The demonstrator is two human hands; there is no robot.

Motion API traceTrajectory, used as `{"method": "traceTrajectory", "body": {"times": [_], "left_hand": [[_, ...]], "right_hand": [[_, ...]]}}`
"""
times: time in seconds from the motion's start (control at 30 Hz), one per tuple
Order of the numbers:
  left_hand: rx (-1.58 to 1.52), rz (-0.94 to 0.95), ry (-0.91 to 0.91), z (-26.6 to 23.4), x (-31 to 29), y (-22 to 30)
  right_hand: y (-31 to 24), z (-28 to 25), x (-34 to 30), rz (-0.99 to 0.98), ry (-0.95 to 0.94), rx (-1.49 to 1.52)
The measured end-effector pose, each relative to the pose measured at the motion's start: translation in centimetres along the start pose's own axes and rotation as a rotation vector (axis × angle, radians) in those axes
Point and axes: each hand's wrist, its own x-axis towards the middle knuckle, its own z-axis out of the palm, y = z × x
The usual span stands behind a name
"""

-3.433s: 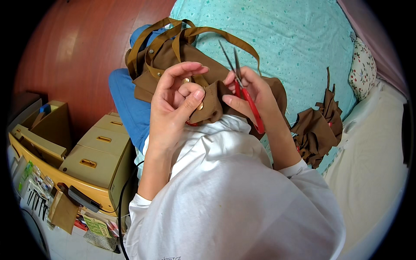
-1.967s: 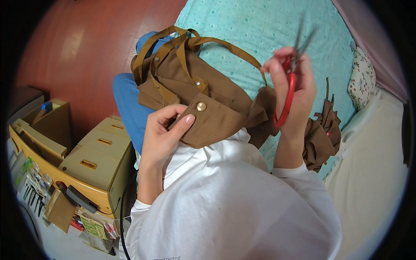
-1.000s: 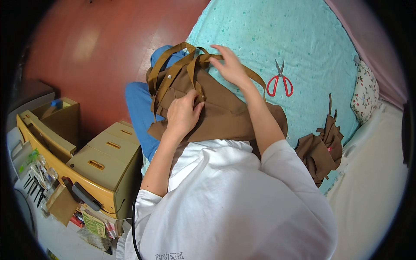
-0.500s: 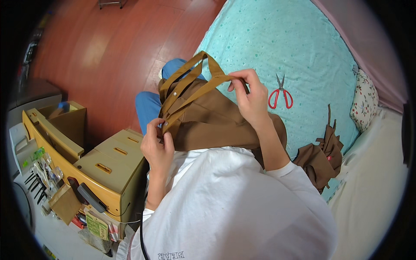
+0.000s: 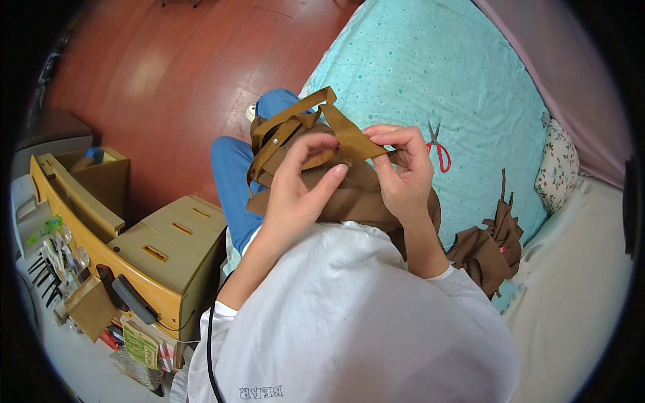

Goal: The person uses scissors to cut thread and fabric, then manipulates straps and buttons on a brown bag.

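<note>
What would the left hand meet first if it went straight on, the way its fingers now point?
Probably the brown strap, which the left hand already touches; beyond it, the right hand. Depth is unclear.

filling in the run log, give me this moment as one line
left hand: holds brown bag on lap | right hand: pinches brown strap | red scissors: lying on teal bedspread

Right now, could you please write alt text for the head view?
Both hands, left hand and right hand, pinch a brown fabric strap of a brown bag on the lap. Red-handled scissors lie apart on the turquoise bedspread.
</note>
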Motion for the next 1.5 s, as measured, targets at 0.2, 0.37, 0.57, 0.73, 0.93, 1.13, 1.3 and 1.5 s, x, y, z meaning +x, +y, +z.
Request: {"method": "traceTrajectory", "body": {"times": [0.2, 0.37, 0.57, 0.73, 0.93, 1.13, 1.3, 1.5], "left_hand": [[0.103, 0.234, 0.201, 2.0, 0.2, -0.3], [-0.034, 0.080, 0.233, 1.6, 0.1, 0.9], [-0.448, -0.303, 0.047, 0.0, 0.7, 1.7], [-0.585, -0.351, 0.130, 0.3, 1.3, 1.9], [-0.581, -0.312, 0.195, 1.1, 1.3, 1.6], [-0.525, -0.270, 0.197, 0.4, 0.6, 1.5], [-0.470, -0.265, 0.212, -0.5, 0.5, 2.2], [-0.499, -0.241, 0.264, -0.9, 0.0, 2.7]], "right_hand": [[-0.4, 1.1, -0.3, 0.141, 0.107, 0.271], [-0.1, 1.1, -0.4, 0.080, 0.053, 0.215], [-0.4, 0.8, 0.2, -0.076, 0.035, -0.200], [-0.3, 1.5, -1.4, -0.178, 0.324, -0.369], [-0.8, 3.6, -2.1, 0.171, 0.100, 0.009], [-1.8, 2.4, -1.2, 0.291, 0.052, 0.068], [-4.0, 0.3, 2.6, 0.106, 0.210, -0.083], [-3.3, -0.4, 15.5, -0.287, 0.282, -0.175]]}}
